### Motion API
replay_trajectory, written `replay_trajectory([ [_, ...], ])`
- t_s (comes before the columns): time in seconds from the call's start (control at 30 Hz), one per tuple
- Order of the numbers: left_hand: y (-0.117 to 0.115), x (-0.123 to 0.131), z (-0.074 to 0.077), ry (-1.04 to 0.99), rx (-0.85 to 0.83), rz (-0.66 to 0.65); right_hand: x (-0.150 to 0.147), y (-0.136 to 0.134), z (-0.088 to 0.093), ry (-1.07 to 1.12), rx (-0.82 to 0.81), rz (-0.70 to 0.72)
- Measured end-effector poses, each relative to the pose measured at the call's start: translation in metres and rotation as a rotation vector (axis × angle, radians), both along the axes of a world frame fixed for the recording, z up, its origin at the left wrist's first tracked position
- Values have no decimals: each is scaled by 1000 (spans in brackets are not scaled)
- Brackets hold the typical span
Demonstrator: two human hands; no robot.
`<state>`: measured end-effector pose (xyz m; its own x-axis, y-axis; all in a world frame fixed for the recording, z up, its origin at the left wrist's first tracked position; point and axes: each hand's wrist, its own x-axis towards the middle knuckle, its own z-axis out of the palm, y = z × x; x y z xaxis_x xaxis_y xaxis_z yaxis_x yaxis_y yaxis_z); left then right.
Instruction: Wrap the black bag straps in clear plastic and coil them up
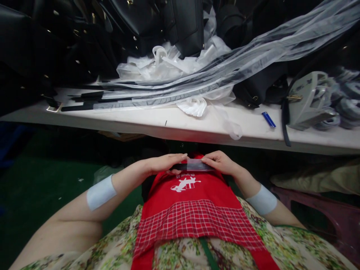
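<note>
Both my hands meet over my lap, above a red apron [194,210], below the table's front edge. My left hand [161,164] and my right hand [221,162] pinch the two ends of a short black strap in a clear plastic sleeve [194,165], held level between them. Fingers of both hands are closed on it. On the white table [197,125] beyond lie several more long black straps in clear sleeves [180,92], fanned out from left to right.
Black handbags [157,26] are piled at the table's back, with crumpled white plastic bags [168,62] among them. A blue lighter [269,119] and a grey tape dispenser [309,99] sit at the right. A dark red stool [323,213] stands by my right knee.
</note>
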<state>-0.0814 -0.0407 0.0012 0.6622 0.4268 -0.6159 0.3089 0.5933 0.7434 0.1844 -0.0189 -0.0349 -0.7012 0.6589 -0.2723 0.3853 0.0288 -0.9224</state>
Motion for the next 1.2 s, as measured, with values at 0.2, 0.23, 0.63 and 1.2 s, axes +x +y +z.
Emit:
replay_trajectory([
  [0.2,-2,18,1,169,-52,138,-13,1,11,-11,96,25],
  [0.23,-2,22,1,204,-62,167,-17,1,14,-35,141,48],
  [0.63,9,33,0,-7,-422,413,-24,5,25,-120,250,99],
  [1.2,-2,33,-8,-116,-439,220,-32,3,26,-142,309,124],
])
